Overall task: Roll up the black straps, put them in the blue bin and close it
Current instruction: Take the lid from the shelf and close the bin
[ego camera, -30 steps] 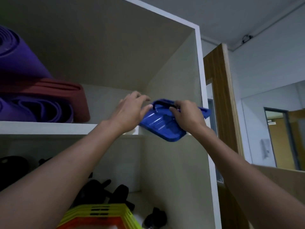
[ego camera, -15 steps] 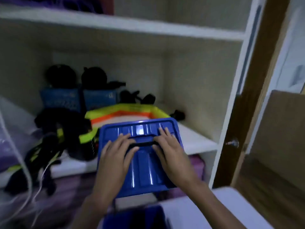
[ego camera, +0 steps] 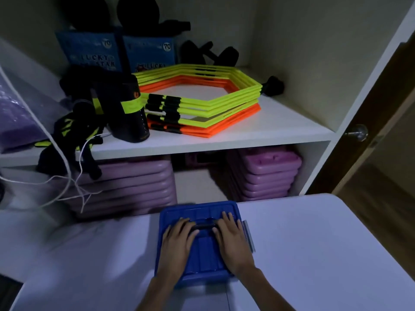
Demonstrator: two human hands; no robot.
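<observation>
The blue bin (ego camera: 203, 281) stands on the white table (ego camera: 314, 254) in front of me, with its blue lid (ego camera: 199, 209) lying on top. My left hand (ego camera: 177, 245) and my right hand (ego camera: 232, 243) rest palm down on the lid, side by side. Their fingertips reach the dark handle (ego camera: 205, 226) in the lid's middle. The lid hides the bin's inside, so no rolled straps show there. A bundle of black and yellow straps (ego camera: 67, 131) hangs over the shelf edge at the left.
An open cupboard faces me. Its white shelf (ego camera: 258, 135) carries stacked yellow and orange hexagon rings (ego camera: 202, 97) and blue boxes (ego camera: 89, 52). Purple boards (ego camera: 265, 176) are stacked below. White cords (ego camera: 67, 176) dangle at the left. A door with a knob (ego camera: 358, 132) stands at the right.
Both hands brought the blue lid down from the top shelf, past the middle shelf, and onto the bin on the table. My view dropped with it.
</observation>
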